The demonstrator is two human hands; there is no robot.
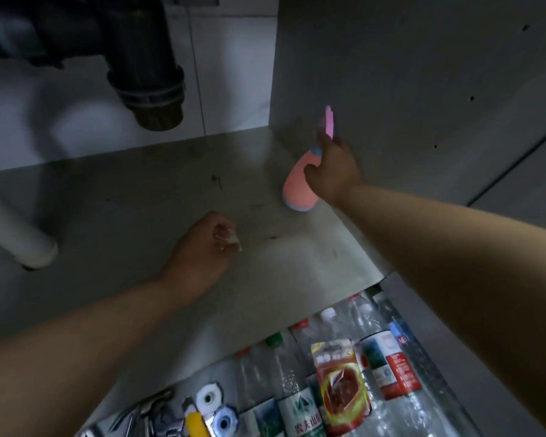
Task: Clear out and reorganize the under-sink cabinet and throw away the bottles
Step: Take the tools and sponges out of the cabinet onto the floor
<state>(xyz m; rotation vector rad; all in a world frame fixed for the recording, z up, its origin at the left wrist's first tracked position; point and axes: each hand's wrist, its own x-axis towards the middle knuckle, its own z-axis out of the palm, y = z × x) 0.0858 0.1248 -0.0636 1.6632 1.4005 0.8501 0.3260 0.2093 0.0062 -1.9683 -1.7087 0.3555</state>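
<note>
**Under-sink cabinet: contents and positions of the hands**

1. Cabinet floor [139,200]: grey panel, stained with small brown specks. Dark drain pipe [148,74] hung above its far left; a white pipe [22,238] met the floor at left.

2. Pink brush [297,187]: pink body with a blue edge, apparently a scrubbing brush, in the far right corner against the side wall [423,89]. Its base rested on the floor. Its long axis ran near to far, the thin pink handle [329,121] rising at the far end.

3. Right hand [331,175]: reached furthest in, fingers curled round the brush where body met handle.

4. Left hand [199,247]: mid-floor, fingers curled, pinching a small whitish scrap [235,246]; what the scrap was could not be told.

5. Bottles [388,364]: clear plastic, several, lying side by side outside the cabinet, on the near side of its front edge. Long axes ran near to far, caps towards the cabinet, labels nearer the viewer. They lay near and right of the left hand, and directly near of the right hand. The left hand was the closer of the two.

6. Sundries: a red sauce pouch [341,383] on top of the bottles; tape rolls [208,398] and metal tools to their left.

Assessment: both hands were occupied, so either would likely need emptying before any bottle could be lifted.
</note>
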